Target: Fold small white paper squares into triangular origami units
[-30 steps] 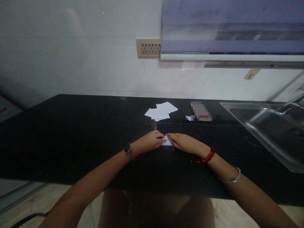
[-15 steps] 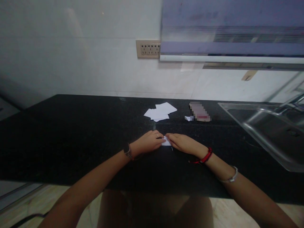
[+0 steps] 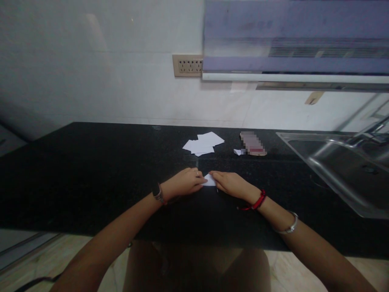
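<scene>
The left hand (image 3: 184, 182) and the right hand (image 3: 229, 182) both hold a small white paper (image 3: 210, 181), with their fingers closed on its two sides. It is nearer the person than the paper pile (image 3: 203, 144), which lies on the dark desk (image 3: 91, 174). Right of the pile are a white scrap (image 3: 237, 152) and a blurry flat thing (image 3: 253, 144). The sink (image 3: 319, 170) is farther right of the pile.

Left of the left hand (image 3: 184, 181), the counter (image 3: 91, 170) offers a wide way to the wall (image 3: 121, 93). Paper (image 3: 210, 180) bridges the gap to the right hand (image 3: 231, 184); nearer the body, room opens between the forearms. Beyond, sheets (image 3: 203, 144) block straight reach. A lane passes right of them, narrowed by a scrap (image 3: 237, 152) beside a pixelated item (image 3: 253, 144). Rightward, the sink (image 3: 319, 172) breaks the surface.
</scene>
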A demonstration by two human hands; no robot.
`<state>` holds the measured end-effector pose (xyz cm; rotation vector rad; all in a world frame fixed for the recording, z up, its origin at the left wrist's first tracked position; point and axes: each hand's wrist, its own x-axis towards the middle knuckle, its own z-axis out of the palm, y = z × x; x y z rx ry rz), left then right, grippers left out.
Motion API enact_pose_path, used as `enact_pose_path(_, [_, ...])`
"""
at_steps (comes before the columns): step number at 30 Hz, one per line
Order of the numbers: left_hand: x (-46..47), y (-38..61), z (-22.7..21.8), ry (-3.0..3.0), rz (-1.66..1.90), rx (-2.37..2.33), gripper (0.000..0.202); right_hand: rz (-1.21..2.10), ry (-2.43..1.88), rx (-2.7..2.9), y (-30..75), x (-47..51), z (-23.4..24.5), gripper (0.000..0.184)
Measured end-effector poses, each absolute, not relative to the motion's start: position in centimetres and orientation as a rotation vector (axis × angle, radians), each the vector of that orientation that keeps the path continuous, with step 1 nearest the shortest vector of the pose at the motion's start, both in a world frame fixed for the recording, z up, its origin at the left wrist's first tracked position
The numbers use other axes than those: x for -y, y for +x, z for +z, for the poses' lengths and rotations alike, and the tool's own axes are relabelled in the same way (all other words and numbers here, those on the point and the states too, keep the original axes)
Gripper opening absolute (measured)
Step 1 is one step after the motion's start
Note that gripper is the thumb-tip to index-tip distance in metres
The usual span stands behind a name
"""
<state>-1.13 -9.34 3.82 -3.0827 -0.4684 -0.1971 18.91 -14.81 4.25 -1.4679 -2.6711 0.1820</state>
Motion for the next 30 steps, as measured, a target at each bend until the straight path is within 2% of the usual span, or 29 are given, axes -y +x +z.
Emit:
enact_pose_path(10, [9.0,-1.9,4.0,-3.143,-0.179,0.469,0.020,0.244,-1.428,2.628,19.3,14.7,3.9,0.026])
enact_pose_path(19, [8.3,-0.9,2.7,-3.206,-0.298,0.571,0.020,0.479,-1.142,2.604,20.7,14.2,3.9,0.032])
enact_pose_path(30, [8.2,-0.8,2.4,-3.244,-0.351,0.540,0.022,0.408,-1.154,2.649,20.9,14.0,3.7,0.029])
